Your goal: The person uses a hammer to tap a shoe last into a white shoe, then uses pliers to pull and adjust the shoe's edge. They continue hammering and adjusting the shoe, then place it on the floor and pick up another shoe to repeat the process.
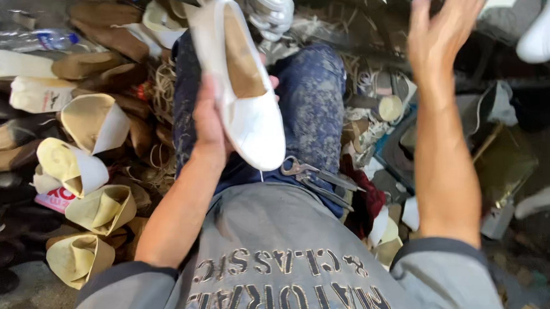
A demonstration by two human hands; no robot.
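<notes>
right hand (445, 26) fingertips cut off at top edge, perhaps gripping something, white shoe (238, 82) heel out of frame

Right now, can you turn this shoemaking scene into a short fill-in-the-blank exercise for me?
1. The left hand holds a shoe coloured ____.
2. The right hand is raised and holds ____.
3. The scissors rest on the person's ____.

Missing words: white; nothing; lap

Grey concrete floor (22, 307), cluttered w/ shoe parts (94, 122), dim light.
</notes>
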